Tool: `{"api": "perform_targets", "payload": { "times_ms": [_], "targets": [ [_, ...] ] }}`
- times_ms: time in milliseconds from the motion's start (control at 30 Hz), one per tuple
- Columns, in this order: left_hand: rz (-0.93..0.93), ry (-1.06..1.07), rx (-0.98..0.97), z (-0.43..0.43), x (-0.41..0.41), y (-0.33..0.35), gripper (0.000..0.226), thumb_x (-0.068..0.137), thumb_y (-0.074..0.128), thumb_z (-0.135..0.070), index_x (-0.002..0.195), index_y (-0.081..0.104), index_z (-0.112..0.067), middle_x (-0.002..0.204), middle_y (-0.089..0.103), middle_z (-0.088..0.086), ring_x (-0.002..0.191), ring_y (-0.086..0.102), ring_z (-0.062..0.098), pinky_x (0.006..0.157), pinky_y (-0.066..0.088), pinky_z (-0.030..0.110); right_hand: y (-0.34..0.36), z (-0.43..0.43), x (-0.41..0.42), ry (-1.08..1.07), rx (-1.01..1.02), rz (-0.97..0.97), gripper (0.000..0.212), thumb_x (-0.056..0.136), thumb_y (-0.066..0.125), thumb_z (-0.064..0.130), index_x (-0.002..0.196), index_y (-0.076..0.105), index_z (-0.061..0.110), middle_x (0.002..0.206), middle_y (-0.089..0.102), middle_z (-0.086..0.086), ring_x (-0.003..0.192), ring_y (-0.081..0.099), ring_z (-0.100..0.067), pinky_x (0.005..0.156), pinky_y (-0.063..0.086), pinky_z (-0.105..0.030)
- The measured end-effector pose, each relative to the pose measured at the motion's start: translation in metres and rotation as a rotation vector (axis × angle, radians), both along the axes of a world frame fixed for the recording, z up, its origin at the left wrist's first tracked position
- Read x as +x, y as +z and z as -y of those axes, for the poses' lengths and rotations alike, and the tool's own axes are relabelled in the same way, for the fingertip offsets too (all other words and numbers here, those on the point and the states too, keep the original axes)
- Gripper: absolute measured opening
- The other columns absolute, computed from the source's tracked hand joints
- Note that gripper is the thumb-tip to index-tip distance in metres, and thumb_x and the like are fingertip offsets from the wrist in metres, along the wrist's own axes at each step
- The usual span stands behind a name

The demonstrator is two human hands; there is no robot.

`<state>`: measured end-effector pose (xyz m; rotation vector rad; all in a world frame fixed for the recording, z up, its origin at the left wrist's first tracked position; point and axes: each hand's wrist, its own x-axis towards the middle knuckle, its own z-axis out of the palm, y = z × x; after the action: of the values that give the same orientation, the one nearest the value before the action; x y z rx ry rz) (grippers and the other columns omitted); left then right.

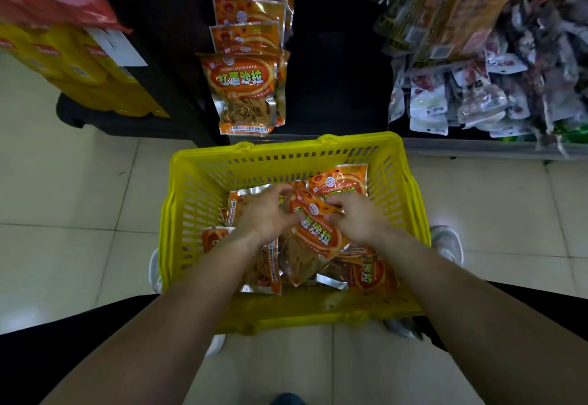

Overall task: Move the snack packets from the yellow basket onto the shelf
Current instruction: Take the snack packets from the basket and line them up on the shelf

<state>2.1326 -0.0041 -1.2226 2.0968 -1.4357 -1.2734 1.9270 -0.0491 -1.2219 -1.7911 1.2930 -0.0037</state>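
Left hand (265, 210) and right hand (356, 216) are both down inside the yellow basket (286, 150), fingers curled. Each grasps the upper edge of the same orange snack packet (313, 229), the left at its top left corner and the right at its top right side. The held packet lies tilted with its printed face up, its lower part resting over the heap beneath.

More packets of the same kind lie loose around it:
- one against the far right (342, 181), face up
- one at the near left (216, 239), partly under the left forearm
- one at the near right (372, 274)

A strip of the basket's floor shows between the heap and the far wall. The side walls stand close to both wrists.

The basket sits on the tiled floor (63, 197), its far rim just beside the base edge of the dark shelf unit (334, 70). A white shoe (447, 242) shows at its right side.

On the shelf, directly beyond the far rim, a row of matching packets (241, 86) stands one behind another. Right of that row is a dark open gap, bounded on its far side by mixed pale packets (461, 92). Left of the shelf upright stand yellow cartons (79, 64) on a dark base, well apart from the basket
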Motion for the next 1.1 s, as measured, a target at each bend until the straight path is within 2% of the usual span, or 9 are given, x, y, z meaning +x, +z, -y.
{"api": "perform_targets", "payload": {
  "times_ms": [100,233,300,400,500,600,833,1000,1100],
  "targets": [
    [-0.148,0.13,-0.074,0.004,0.001,0.01,0.03,0.078,0.081,-0.04,0.098,0.058,-0.042,0.109,0.065,-0.018,0.102,0.063,0.011,0.084,0.054,0.035,0.017,0.012,0.0,0.038,-0.003,0.024,0.018,0.09,0.069,0.028,0.108,0.072,0.028,0.105,0.069,0.007,0.095,0.065,-0.011,0.079,0.053,-0.027],
    [-0.262,0.141,-0.104,0.006,0.008,0.017,0.003,0.089,0.071,-0.038,0.088,0.069,-0.038,0.093,0.075,-0.01,0.089,0.071,0.014,0.08,0.06,0.04,0.028,0.021,-0.003,-0.025,0.016,0.036,0.016,0.088,0.069,0.046,0.096,0.072,0.033,0.095,0.071,0.013,0.084,0.069,-0.005,0.068,0.055,-0.025],
    [-0.268,0.198,-0.092,0.006,0.015,0.015,0.002,0.092,0.068,-0.037,0.092,0.069,-0.035,0.094,0.075,-0.01,0.089,0.073,0.014,0.078,0.061,0.036,0.025,0.024,-0.006,-0.126,-0.028,0.062,0.04,0.091,0.053,0.063,0.106,0.069,0.03,0.093,0.067,0.015,0.084,0.065,-0.005,0.066,0.048,-0.024],
    [-0.22,0.3,-0.096,0.001,0.034,0.007,0.008,0.093,0.066,-0.036,0.091,0.069,-0.029,0.095,0.075,-0.008,0.082,0.072,0.006,0.07,0.057,0.025,0.011,0.038,-0.013,-0.281,-0.095,0.029,0.047,0.103,0.037,0.05,0.131,0.059,0.018,0.118,0.067,-0.006,0.102,0.06,-0.02,0.08,0.039,-0.029],
    [-0.155,0.38,-0.076,-0.004,0.052,-0.004,0.014,0.096,0.063,-0.035,0.098,0.07,-0.023,0.096,0.074,-0.003,0.082,0.07,0.007,0.07,0.056,0.026,-0.008,0.057,-0.018,-0.213,-0.113,-0.133,0.044,0.102,0.047,0.031,0.143,0.048,0.016,0.142,0.053,-0.013,0.124,0.053,-0.033,0.099,0.044,-0.035],
    [-0.136,0.397,-0.049,-0.008,0.062,-0.012,0.019,0.096,0.062,-0.035,0.102,0.07,-0.019,0.096,0.073,-0.003,0.087,0.068,0.011,0.077,0.057,0.033,-0.025,0.064,-0.013,-0.101,-0.079,-0.254,0.05,0.097,0.054,0.023,0.146,0.044,0.02,0.145,0.05,-0.011,0.125,0.052,-0.033,0.104,0.044,-0.039],
    [-0.13,0.412,-0.042,-0.004,0.064,-0.019,0.016,0.095,0.064,-0.036,0.096,0.069,-0.021,0.087,0.069,-0.013,0.081,0.065,0.0,0.061,0.048,0.017,-0.039,0.063,-0.003,0.073,-0.194,-0.565,0.061,0.089,0.06,0.047,0.144,0.044,0.024,0.145,0.037,-0.014,0.134,0.033,-0.041,0.11,0.034,-0.048],
    [-0.117,0.39,-0.07,-0.003,0.059,-0.011,0.012,0.094,0.064,-0.037,0.089,0.066,-0.027,0.085,0.068,-0.017,0.077,0.064,-0.003,0.053,0.046,0.008,-0.027,0.053,-0.004,0.119,-0.379,-0.491,0.026,0.089,0.066,0.034,0.114,0.064,0.027,0.123,0.048,-0.004,0.118,0.044,-0.028,0.098,0.043,-0.041],
    [-0.141,0.39,-0.067,-0.004,0.054,-0.001,0.012,0.094,0.065,-0.038,0.086,0.064,-0.029,0.085,0.068,-0.016,0.076,0.065,-0.005,0.055,0.048,0.01,-0.011,0.049,-0.005,0.123,-0.301,-0.366,0.004,0.093,0.061,0.032,0.096,0.058,0.031,0.104,0.062,0.004,0.093,0.057,-0.019,0.077,0.044,-0.031]
  ]
}}
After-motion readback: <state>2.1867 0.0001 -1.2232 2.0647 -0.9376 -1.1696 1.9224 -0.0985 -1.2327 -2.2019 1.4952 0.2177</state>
